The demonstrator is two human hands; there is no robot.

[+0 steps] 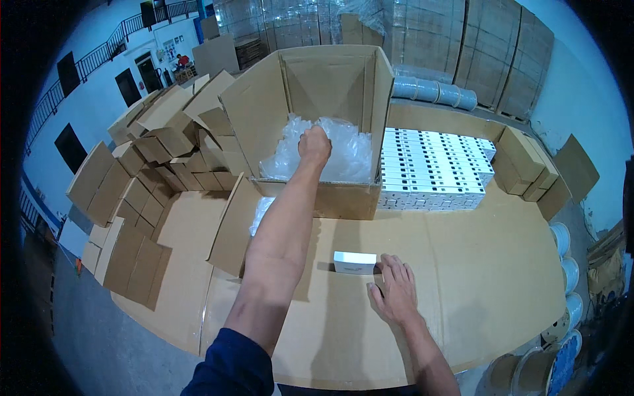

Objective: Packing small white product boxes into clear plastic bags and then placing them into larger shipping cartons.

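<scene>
My left hand [314, 146] reaches into a large open cardboard box [343, 201] and is closed on the clear bubble wrap [343, 155] that fills its bottom. My right hand [395, 290] rests flat on the cardboard-covered table [489, 277], fingers apart, its fingertips just beside a small white box [354, 262] lying in front of the big carton. Whether the fingers touch the white box is unclear.
A block of stacked small white boxes [432, 171] stands right of the carton. Many small open brown cartons [165, 152] pile up at the left. More brown cartons [528, 165] sit at the right, tape rolls [432, 91] behind, spools [561, 317] by the table's right edge.
</scene>
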